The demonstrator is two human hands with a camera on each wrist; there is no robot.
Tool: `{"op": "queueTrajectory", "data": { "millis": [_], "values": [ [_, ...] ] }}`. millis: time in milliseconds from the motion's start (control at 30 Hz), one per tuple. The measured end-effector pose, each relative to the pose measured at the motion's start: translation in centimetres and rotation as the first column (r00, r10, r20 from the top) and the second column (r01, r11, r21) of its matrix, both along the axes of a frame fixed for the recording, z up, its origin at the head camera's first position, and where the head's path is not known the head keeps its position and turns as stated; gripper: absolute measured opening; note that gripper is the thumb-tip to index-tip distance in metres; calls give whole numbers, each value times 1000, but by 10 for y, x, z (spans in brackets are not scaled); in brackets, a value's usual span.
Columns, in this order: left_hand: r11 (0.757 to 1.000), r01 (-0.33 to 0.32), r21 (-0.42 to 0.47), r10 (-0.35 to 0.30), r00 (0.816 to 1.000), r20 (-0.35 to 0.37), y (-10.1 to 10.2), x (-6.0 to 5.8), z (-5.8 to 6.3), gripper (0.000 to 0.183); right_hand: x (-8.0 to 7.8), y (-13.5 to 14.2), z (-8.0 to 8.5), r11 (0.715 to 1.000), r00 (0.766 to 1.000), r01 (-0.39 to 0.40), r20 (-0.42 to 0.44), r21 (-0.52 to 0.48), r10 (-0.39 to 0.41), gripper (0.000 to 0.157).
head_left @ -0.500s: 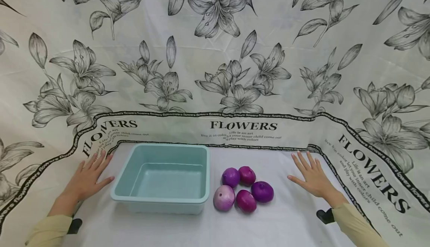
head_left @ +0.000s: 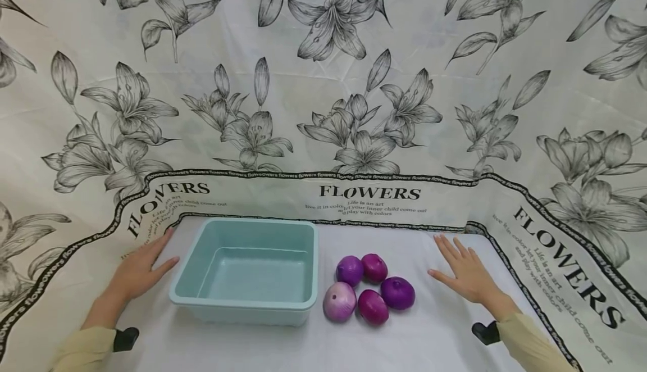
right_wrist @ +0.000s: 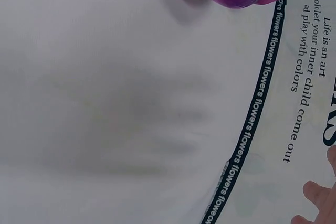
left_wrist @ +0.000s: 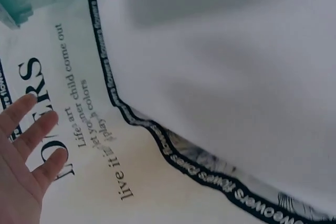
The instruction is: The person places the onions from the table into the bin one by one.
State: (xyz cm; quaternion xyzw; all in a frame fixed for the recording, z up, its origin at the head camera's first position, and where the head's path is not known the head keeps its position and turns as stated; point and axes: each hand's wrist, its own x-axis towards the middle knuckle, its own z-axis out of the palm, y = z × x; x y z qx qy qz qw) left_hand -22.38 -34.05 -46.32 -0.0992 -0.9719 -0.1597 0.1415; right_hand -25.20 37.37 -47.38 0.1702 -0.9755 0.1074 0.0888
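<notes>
Left hand and right hand empty, fingers straight
Left of the tub, one has tilted edgewise; right of it, past the onions, the other has edged nearer.

Head view looks forward and down; 2 nearer wrist views share its tabletop.

Pale teal basin — purple, magenta and lilac onions — off-white, grey-flowered curtain.

The basin is smooth, semi-gloss plastic; the onions have glossy skins. The backdrop is creased cloth; the tabletop is matt.
</notes>
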Motion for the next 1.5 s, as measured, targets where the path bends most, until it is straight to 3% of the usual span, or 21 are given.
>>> {"op": "queueTrajectory", "data": {
  "millis": [233,433,667,833,1167,1267,1367,1500],
  "values": [
    [982,-34,184,16,995,97,18,0,-1,64,1,-11,-14,999,999,-39,-35,-28,38,82],
    [949,-78,305,23,983,181,31,3,-3,61,3,-23,-29,997,1000,-27,9,-74,28,77],
    [909,-149,389,62,971,229,40,0,-5,60,8,-35,-42,982,996,-14,88,-186,31,79],
    [882,-172,440,52,961,271,44,-3,-5,58,10,-40,-52,970,988,-25,141,-242,61,85],
    [858,-216,466,74,950,304,45,-9,-4,54,10,-50,-60,944,973,-59,191,-326,126,99],
    [827,-267,494,103,937,334,48,-11,-4,58,8,-52,-64,942,969,-55,209,-331,130,100],
    [777,-331,535,150,923,353,52,-11,-7,60,7,-53,-68,945,966,-59,222,-322,136,101],
    [736,-371,566,214,921,325,58,-12,-11,55,4,-53,-71,946,965,-69,219,-316,144,101]
  ]
}}
